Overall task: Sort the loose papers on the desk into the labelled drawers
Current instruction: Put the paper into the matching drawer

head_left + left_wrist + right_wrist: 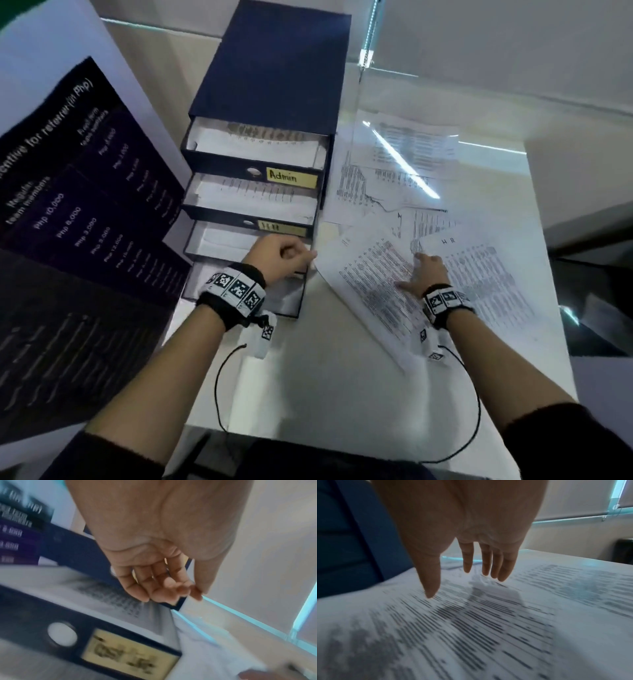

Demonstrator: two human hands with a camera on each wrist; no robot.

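Both forearms reached fwd over the white desk (pixel 308 377), each w/ a black wristband carrying printed square markers. L hand (pixel 279 258) was curled, thumb and fingertips (pixel 195 592) pinching the corner of a printed sheet (pixel 373 291) just right of it; that sheet's far end lay under the R hand (pixel 426 274). R hand was flat and relaxed, fingers (pixel 488 563) straight and spread, resting on the same sheet w/ dense text rows. Just right of the R hand lay another sheet headed "HR" (pixel 479 270), overlapping. More loose papers (pixel 394 171) were spread beyond the R hand, partly glared by a light reflection.

Drawer unit (pixel 270 85), dark blue, stood beyond the L hand, w/ drawers pulled out stepwise, papers inside each. Top drawer had a yellow label (pixel 292 177) reading "Admin"; next label down (pixel 282 228) too blurred to read. L hand hovered over the lower drawers' fronts. Left of the L arm stood a dark poster (pixel 78 212) w/ peso amounts.
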